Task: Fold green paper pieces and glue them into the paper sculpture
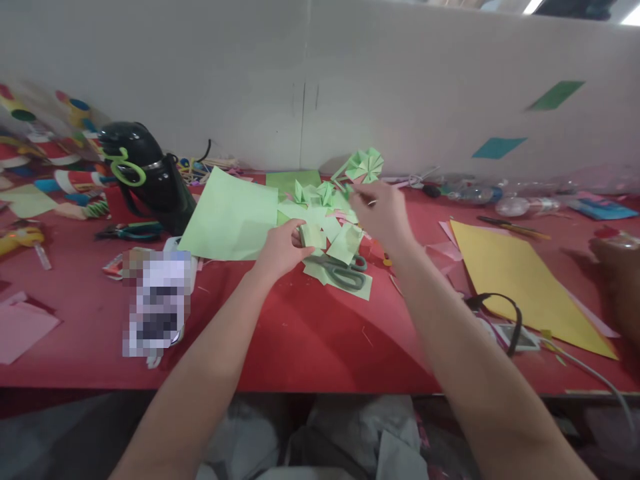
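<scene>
My left hand [286,251] is closed on a small stack of light green paper squares [313,235], gripped between thumb and fingers. My right hand [384,212] is raised over the green scraps with fingertips drawn together; what they hold, if anything, is too small to make out. Just behind it stands a folded green paper rosette [367,167]. Between the hands lie folded green paper pieces [325,194] and a loose pale green square [346,243]. Grey-handled scissors [347,276] rest below them, partly covered by paper.
A large light green sheet [233,217] lies left of the pile, near a black flask [145,173] and a phone [159,300]. To the right are a yellow sheet [525,283], a black strap [515,323] and plastic bottles [525,205]. Another person's hand [617,273] shows at the right edge.
</scene>
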A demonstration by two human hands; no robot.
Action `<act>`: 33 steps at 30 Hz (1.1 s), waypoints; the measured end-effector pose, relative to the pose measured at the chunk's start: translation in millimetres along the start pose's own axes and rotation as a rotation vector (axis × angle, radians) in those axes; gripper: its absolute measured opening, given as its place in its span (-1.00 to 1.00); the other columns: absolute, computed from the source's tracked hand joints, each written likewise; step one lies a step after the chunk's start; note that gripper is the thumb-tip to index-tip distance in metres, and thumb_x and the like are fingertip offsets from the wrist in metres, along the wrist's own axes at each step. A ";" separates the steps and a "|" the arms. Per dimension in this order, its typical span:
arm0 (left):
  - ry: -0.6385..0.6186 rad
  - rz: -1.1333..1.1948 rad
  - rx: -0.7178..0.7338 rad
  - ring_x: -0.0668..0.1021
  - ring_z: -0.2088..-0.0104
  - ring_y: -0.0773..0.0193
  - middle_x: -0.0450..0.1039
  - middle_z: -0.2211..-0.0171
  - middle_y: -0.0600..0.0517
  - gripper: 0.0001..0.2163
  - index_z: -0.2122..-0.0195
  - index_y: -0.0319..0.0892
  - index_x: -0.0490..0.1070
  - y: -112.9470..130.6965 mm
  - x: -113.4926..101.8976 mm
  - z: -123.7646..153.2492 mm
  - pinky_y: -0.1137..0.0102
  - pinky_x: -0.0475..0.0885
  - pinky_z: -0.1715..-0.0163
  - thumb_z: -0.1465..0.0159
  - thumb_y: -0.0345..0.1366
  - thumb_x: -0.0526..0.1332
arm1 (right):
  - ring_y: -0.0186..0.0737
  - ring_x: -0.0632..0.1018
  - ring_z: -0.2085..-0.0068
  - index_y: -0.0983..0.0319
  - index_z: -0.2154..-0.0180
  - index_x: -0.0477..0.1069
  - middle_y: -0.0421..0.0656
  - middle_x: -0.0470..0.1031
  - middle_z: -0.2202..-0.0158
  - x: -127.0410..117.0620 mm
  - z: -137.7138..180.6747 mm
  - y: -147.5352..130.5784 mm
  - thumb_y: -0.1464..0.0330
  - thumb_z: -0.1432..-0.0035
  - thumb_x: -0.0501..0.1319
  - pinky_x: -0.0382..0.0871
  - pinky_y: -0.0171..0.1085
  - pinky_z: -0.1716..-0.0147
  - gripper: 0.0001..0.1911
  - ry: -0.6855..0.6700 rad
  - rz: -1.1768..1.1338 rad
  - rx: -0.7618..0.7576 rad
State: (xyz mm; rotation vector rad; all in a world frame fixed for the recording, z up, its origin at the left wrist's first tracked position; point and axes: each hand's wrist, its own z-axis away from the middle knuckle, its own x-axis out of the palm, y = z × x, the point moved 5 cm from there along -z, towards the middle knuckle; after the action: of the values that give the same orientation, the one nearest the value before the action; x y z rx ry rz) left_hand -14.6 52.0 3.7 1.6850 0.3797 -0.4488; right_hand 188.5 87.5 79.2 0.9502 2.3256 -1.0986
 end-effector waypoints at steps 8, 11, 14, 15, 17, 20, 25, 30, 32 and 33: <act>-0.038 0.023 0.094 0.55 0.43 0.31 0.47 0.42 0.07 -0.55 0.02 -0.18 0.44 9.1 6.6 3.9 0.44 0.43 0.41 -0.03 -0.34 0.40 | -0.21 0.45 0.38 0.23 0.13 0.56 -0.11 0.43 0.37 32.8 62.1 -17.3 0.35 -0.18 0.14 0.36 -0.22 0.31 -0.72 0.031 -0.028 -0.030; -0.045 0.023 0.095 0.54 0.44 0.32 0.47 0.40 0.07 -0.54 0.01 -0.19 0.43 11.2 8.4 5.8 0.44 0.42 0.41 -0.03 -0.33 0.41 | -0.17 0.47 0.33 0.21 0.12 0.55 -0.09 0.45 0.33 35.2 66.9 -16.9 0.34 -0.21 0.14 0.39 -0.20 0.27 -0.73 0.057 -0.010 -0.083; -0.061 0.054 0.068 0.55 0.42 0.30 0.48 0.38 0.06 -0.53 0.01 -0.18 0.43 9.5 10.4 6.1 0.43 0.43 0.39 -0.01 -0.35 0.41 | -0.14 0.48 0.28 0.19 0.11 0.54 -0.07 0.45 0.31 38.5 69.3 -21.3 0.32 -0.24 0.13 0.40 -0.18 0.23 -0.73 0.069 -0.004 -0.139; -0.068 0.063 0.062 0.56 0.41 0.29 0.48 0.37 0.06 -0.53 0.02 -0.18 0.43 9.0 11.0 6.0 0.43 0.43 0.38 -0.01 -0.35 0.41 | -0.13 0.49 0.26 0.18 0.11 0.54 -0.07 0.44 0.30 39.8 70.1 -22.9 0.31 -0.24 0.13 0.40 -0.17 0.22 -0.73 0.071 -0.003 -0.152; -0.070 0.069 0.059 0.56 0.40 0.29 0.48 0.38 0.06 -0.55 0.04 -0.18 0.44 8.7 11.2 5.8 0.43 0.43 0.38 0.00 -0.36 0.40 | -0.12 0.48 0.25 0.18 0.10 0.54 -0.06 0.44 0.30 42.5 71.5 -25.3 0.29 -0.25 0.13 0.40 -0.16 0.22 -0.73 0.061 -0.005 -0.165; -0.068 0.058 0.074 0.52 0.45 0.32 0.45 0.43 0.09 -0.61 0.10 -0.17 0.45 10.8 10.7 6.3 0.45 0.39 0.43 0.00 -0.37 0.37 | -0.12 0.48 0.26 0.19 0.10 0.54 -0.06 0.43 0.31 46.9 73.2 -27.3 0.28 -0.26 0.13 0.39 -0.15 0.23 -0.72 0.028 -0.021 -0.173; -0.056 0.040 0.107 0.45 0.51 0.37 0.41 0.48 0.12 -0.70 0.17 -0.17 0.46 15.4 9.5 8.7 0.48 0.33 0.50 -0.03 -0.37 0.32 | -0.11 0.45 0.25 0.19 0.11 0.55 -0.05 0.42 0.31 49.9 75.5 -29.9 0.23 -0.28 0.12 0.37 -0.14 0.22 -0.70 -0.031 0.005 -0.164; -0.054 0.040 0.131 0.50 0.45 0.34 0.48 0.43 0.06 -0.70 0.14 -0.18 0.47 17.9 7.5 10.2 0.47 0.37 0.45 -0.06 -0.39 0.27 | -0.09 0.44 0.18 0.25 0.02 0.52 -0.02 0.41 0.23 50.5 78.0 -35.0 0.25 -0.31 0.06 0.37 -0.13 0.16 -0.63 -0.203 -0.066 -0.165; -0.058 0.039 0.124 0.53 0.43 0.32 0.51 0.40 0.05 -0.69 0.15 -0.18 0.47 17.8 6.9 10.0 0.46 0.39 0.43 -0.03 -0.40 0.30 | -0.09 0.44 0.15 0.28 -0.03 0.49 0.00 0.41 0.20 50.9 77.9 -35.1 0.30 -0.33 0.01 0.36 -0.12 0.10 -0.61 -0.262 -0.124 -0.183; -0.057 0.039 0.115 0.54 0.42 0.31 0.51 0.39 0.05 -0.67 0.14 -0.18 0.47 17.3 6.7 9.7 0.46 0.40 0.42 -0.02 -0.39 0.32 | -0.09 0.44 0.14 0.29 -0.05 0.48 0.00 0.41 0.20 51.4 77.5 -34.2 0.33 -0.33 0.00 0.36 -0.12 0.08 -0.60 -0.281 -0.150 -0.197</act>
State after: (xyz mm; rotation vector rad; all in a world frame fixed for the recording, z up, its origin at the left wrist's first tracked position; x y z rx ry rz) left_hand -1.1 39.7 13.9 1.7833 0.2834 -0.4973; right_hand 133.3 31.7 18.8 0.5206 2.2462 -0.9665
